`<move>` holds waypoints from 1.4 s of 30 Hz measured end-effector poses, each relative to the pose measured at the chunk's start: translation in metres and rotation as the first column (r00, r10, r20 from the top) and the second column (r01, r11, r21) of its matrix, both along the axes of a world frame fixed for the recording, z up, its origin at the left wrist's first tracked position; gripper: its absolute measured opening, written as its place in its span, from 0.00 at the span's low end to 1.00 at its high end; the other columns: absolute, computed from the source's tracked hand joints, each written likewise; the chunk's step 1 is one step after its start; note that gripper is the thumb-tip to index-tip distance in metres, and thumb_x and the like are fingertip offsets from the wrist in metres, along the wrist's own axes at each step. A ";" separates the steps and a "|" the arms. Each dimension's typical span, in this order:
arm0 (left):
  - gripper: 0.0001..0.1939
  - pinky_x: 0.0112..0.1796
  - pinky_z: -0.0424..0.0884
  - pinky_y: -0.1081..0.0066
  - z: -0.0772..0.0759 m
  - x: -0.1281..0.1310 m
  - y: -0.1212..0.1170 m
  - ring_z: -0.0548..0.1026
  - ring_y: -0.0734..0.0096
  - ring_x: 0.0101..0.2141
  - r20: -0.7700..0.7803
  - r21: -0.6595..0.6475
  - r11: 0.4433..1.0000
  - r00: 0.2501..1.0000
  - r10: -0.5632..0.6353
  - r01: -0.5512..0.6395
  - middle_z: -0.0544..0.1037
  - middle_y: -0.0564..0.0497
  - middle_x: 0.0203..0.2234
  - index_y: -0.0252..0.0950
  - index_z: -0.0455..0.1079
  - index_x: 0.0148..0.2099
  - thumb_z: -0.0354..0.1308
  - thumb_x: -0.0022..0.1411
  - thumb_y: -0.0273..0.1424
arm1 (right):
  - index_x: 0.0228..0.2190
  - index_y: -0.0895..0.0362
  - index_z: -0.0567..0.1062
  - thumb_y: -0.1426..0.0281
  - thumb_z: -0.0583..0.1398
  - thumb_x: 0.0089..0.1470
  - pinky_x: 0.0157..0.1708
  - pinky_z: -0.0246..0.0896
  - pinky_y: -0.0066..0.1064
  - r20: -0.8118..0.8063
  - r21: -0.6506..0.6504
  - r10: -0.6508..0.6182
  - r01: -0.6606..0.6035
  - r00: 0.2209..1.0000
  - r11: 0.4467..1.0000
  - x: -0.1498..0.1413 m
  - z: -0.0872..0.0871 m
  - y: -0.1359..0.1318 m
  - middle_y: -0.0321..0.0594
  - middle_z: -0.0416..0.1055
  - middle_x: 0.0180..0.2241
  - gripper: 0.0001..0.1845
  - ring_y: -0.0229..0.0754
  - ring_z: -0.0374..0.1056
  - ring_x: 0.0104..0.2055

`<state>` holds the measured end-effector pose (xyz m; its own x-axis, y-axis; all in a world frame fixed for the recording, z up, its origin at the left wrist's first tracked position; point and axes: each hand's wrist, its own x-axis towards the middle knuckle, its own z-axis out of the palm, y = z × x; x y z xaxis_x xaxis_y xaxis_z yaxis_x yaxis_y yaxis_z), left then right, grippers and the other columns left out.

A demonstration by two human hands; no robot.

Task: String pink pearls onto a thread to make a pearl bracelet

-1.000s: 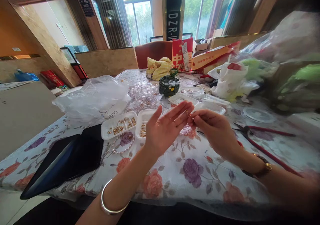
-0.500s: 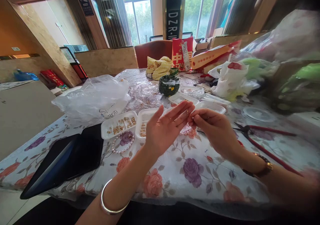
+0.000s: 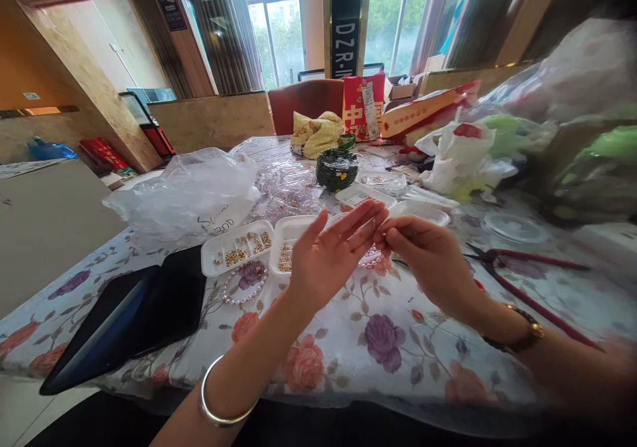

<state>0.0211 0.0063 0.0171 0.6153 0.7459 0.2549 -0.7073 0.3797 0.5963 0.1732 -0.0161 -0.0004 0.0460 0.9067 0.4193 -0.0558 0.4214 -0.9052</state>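
My left hand [image 3: 331,256] is raised above the floral tablecloth [image 3: 378,341], palm towards me and fingers stretched. A tiny gold piece [image 3: 373,222] sits at its fingertips. My right hand [image 3: 428,258] meets those fingertips in a pinch; what it pinches is too small to name. A strand of pale pearls [image 3: 371,258] shows just behind and below both hands. A finished pearl bracelet [image 3: 243,288] lies on the cloth to the left. Two white foam trays [image 3: 237,247] with gold beads stand beside it.
Red-handled pliers [image 3: 522,268] lie to the right. A black tablet [image 3: 134,314] rests at the left front. Clear plastic bags [image 3: 189,191], a green woven basket [image 3: 336,168], more white trays [image 3: 363,196], a yellow cloth [image 3: 316,134] and red packages [image 3: 363,105] crowd the back.
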 end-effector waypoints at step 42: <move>0.22 0.56 0.58 0.68 0.004 0.003 -0.005 0.62 0.63 0.56 -0.097 0.071 0.997 0.995 0.038 -0.031 0.74 0.46 0.47 0.30 0.69 0.49 0.42 0.64 0.38 | 0.28 0.49 0.76 0.70 0.61 0.50 0.28 0.68 0.28 0.224 0.191 -0.245 0.204 0.943 0.960 0.000 0.001 -0.004 0.30 0.75 0.26 0.04 0.35 0.70 0.26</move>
